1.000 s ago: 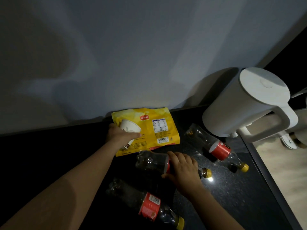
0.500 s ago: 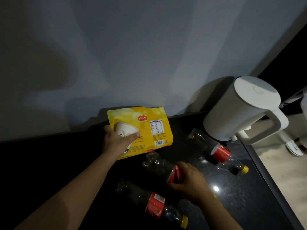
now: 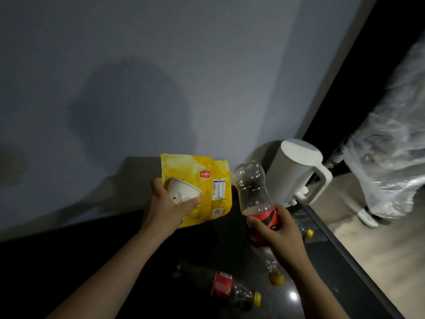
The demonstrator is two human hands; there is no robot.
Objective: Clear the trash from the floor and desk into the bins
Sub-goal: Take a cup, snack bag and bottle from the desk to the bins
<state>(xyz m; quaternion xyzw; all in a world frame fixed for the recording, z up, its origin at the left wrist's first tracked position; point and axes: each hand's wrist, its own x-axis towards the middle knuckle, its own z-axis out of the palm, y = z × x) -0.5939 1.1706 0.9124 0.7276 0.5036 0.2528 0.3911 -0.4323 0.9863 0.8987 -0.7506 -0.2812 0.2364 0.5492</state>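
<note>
Now aloft: bottle (image 3: pixel 252 192), yellow packet (image 3: pixel 202 168).

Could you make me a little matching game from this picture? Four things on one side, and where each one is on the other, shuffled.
Things:
1 paper cup
2 white kettle
3 bottle nearest the camera
4 base-up bottle

Places:
A in the right hand
B lying on the black desk
C standing at the desk's far corner
D in the left hand, against the yellow snack bag

Pairs: 1-D, 2-C, 3-B, 4-A.
</note>
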